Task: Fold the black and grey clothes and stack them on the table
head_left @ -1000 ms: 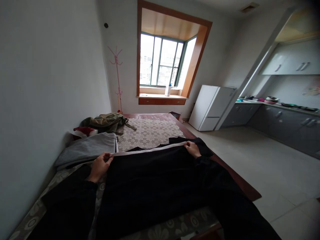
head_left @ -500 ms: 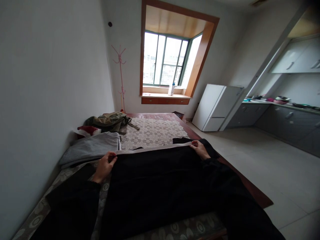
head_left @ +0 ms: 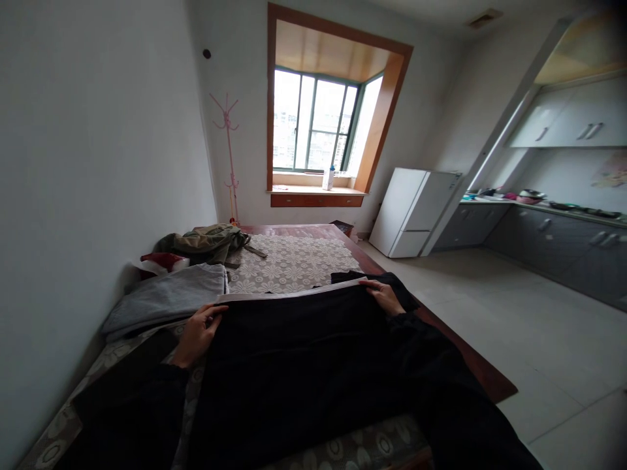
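Fingers lie straighter than earlier; I judge a small regrip, spread kept. Left hand, eight o'clock: nearly closed, pinching black cloth, six o'clock, beside its pale band. Right hand, four o'clock: likewise, band's right end.

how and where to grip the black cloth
Likely the ends of its pale band, from the near side, one hand per end: it runs nearly straight along the far edge of the black cloth, left hand and right hand at its ends.
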Action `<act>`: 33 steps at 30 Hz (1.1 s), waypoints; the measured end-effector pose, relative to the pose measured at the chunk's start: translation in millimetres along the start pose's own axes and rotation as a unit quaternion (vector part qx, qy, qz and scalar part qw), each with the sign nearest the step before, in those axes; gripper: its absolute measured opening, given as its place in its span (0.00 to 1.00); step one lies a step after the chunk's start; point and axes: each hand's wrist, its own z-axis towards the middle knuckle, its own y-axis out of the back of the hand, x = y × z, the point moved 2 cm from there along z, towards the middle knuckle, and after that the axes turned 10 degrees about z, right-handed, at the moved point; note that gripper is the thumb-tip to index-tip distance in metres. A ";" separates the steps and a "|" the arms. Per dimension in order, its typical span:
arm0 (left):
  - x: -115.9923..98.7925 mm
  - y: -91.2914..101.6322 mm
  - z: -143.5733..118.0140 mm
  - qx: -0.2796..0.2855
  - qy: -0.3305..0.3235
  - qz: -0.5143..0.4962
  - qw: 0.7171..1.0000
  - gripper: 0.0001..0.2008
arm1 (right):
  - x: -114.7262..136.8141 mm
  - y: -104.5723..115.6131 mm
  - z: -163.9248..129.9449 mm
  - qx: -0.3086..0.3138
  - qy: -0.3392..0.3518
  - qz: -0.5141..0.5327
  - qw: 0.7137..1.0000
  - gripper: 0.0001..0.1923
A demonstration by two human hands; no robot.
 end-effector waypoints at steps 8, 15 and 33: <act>3.1 -1.5 2.2 0.012 0.005 0.033 0.999 0.24 | 4.4 -7.3 -1.2 0.038 0.002 -0.043 0.998 0.25; 1.1 -2.2 -0.1 0.048 -0.002 0.065 0.997 0.27 | 9.6 -13.8 1.0 0.040 -0.001 -0.099 0.994 0.33; 1.6 5.3 -1.5 0.044 -0.010 0.015 0.999 0.28 | 35.9 -30.5 -59.9 -0.065 0.003 -0.210 0.976 0.37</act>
